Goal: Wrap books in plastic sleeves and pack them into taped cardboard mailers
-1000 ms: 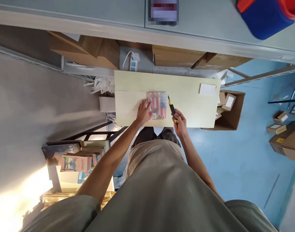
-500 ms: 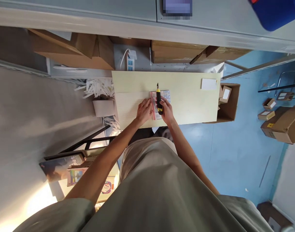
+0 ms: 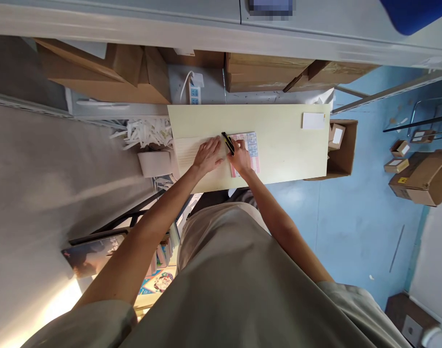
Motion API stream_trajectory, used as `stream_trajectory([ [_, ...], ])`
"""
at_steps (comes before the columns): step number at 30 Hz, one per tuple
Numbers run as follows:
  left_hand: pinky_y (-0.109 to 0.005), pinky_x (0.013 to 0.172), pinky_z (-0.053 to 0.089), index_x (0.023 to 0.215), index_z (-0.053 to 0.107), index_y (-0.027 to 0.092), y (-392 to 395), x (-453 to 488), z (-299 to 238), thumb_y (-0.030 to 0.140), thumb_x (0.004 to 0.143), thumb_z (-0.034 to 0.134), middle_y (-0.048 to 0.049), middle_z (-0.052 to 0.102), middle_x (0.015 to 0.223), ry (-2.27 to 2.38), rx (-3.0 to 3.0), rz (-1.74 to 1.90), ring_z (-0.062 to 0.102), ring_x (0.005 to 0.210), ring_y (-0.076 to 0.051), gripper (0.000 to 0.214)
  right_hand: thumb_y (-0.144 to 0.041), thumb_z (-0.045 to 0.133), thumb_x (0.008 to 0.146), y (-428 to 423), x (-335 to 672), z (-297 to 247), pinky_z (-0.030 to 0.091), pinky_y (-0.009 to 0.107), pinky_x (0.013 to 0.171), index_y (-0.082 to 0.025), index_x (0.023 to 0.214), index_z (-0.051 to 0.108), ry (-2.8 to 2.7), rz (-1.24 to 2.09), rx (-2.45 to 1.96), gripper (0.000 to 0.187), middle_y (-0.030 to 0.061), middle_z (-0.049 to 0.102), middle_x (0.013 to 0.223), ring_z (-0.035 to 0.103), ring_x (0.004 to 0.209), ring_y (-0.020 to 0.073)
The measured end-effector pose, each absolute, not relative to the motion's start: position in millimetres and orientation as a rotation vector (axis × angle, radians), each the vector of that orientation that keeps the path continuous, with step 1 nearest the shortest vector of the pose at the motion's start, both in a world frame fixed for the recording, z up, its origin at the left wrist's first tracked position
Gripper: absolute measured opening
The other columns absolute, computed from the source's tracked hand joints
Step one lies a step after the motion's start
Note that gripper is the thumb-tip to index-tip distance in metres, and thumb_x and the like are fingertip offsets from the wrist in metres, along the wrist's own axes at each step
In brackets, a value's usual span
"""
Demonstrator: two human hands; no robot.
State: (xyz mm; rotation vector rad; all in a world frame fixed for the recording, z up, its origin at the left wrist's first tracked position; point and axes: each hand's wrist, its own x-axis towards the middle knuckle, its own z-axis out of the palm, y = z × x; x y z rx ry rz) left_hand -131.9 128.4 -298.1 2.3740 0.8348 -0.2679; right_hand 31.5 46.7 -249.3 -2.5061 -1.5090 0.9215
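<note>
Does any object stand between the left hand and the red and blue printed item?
Yes: the cutter, held in the right hand, shows between the left hand and the printed item, near that item's upper left corner.

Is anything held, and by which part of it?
The right hand holds a black-and-yellow cutter by its end nearer the person; the left hand lies flat, holding nothing.

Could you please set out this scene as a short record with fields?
Left hand: rests on a pale yellow rectangular board
Right hand: holds a black-and-yellow utility knife, partly covering a flat pink-and-blue printed item
Board's far right corner: white rectangular card
Beyond board: white power strip
Right of board: open brown cardboard box with smaller boxes
</note>
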Motion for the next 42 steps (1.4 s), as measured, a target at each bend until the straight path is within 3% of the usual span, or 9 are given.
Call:
stream_trajectory([
  [6, -0.062, 0.141, 0.03, 0.178, 0.037, 0.002, 128, -126, -299, 0.029, 0.096, 0.068, -0.0237, 0.026, 0.191, 0.856, 2.374, -0.263, 0.027, 0.176, -0.044, 0.091, -0.005, 0.038, 0.105, 47, 25, -236, 0.066, 0.038, 0.104, -0.015, 0.177, 0.042, -1.682, 0.937, -2.537, 0.073, 0.0214, 0.057, 0.163, 0.076, 0.124, 0.0278],
  [16, -0.064, 0.14, 0.031, 0.177, 0.038, 0.004, 133, -123, -304, 0.031, 0.099, 0.068, -0.0235, 0.024, 0.191, 0.858, 2.339, -0.282, 0.027, 0.176, -0.045, 0.088, -0.003, 0.041, 0.108, 27, 20, -208, 0.065, 0.042, 0.108, -0.013, 0.174, 0.043, -1.916, 1.027, -2.506, 0.067, 0.0256, 0.056, 0.165, 0.073, 0.134, 0.0326],
  [23, -0.063, 0.14, 0.034, 0.175, 0.041, 0.006, 134, -121, -303, 0.034, 0.097, 0.079, -0.0258, 0.026, 0.19, 0.855, 2.361, -0.293, 0.028, 0.175, -0.046, 0.091, 0.0, 0.033, 0.11, -10, 5, -172, 0.066, 0.041, 0.099, -0.01, 0.161, 0.058, -2.111, 1.172, -2.513, 0.058, 0.0271, 0.06, 0.162, 0.077, 0.126, 0.0318],
  [29, -0.069, 0.137, 0.036, 0.175, 0.039, 0.004, 133, -115, -305, 0.031, 0.097, 0.075, -0.0278, 0.024, 0.19, 0.892, 2.343, -0.355, 0.033, 0.172, -0.05, 0.091, 0.002, 0.056, 0.102, -41, -3, -141, 0.065, 0.037, 0.098, -0.014, 0.128, 0.08, -2.192, 1.493, -2.435, 0.039, 0.022, 0.076, 0.136, 0.082, 0.117, 0.0293],
  [33, -0.071, 0.135, 0.039, 0.177, 0.036, 0.001, 125, -111, -304, 0.031, 0.098, 0.067, -0.0301, 0.023, 0.189, 0.943, 2.288, -0.316, 0.033, 0.172, -0.05, 0.09, -0.004, 0.056, 0.104, -54, 8, -130, 0.064, 0.037, 0.096, -0.016, 0.136, 0.077, -2.059, 1.471, -2.489, 0.04, 0.0215, 0.073, 0.141, 0.081, 0.119, 0.0306],
  [39, -0.064, 0.134, 0.043, 0.177, 0.031, -0.003, 98, -102, -280, 0.016, 0.094, 0.059, -0.032, 0.016, 0.19, 1.003, 2.257, -0.339, 0.034, 0.173, -0.048, 0.09, -0.011, 0.053, 0.106, -56, 48, -105, 0.064, 0.04, 0.094, -0.019, 0.154, 0.068, -1.731, 1.343, -2.596, 0.051, 0.0186, 0.071, 0.147, 0.081, 0.12, 0.034],
  [42, -0.057, 0.139, 0.038, 0.175, 0.035, -0.002, 88, -84, -256, 0.014, 0.096, 0.056, -0.0324, 0.024, 0.188, 0.977, 2.255, -0.328, 0.034, 0.176, -0.04, 0.083, -0.015, 0.059, 0.103, -50, 81, -85, 0.064, 0.04, 0.096, -0.021, 0.158, 0.066, -1.581, 1.192, -2.588, 0.056, 0.0175, 0.072, 0.147, 0.081, 0.118, 0.0343],
])
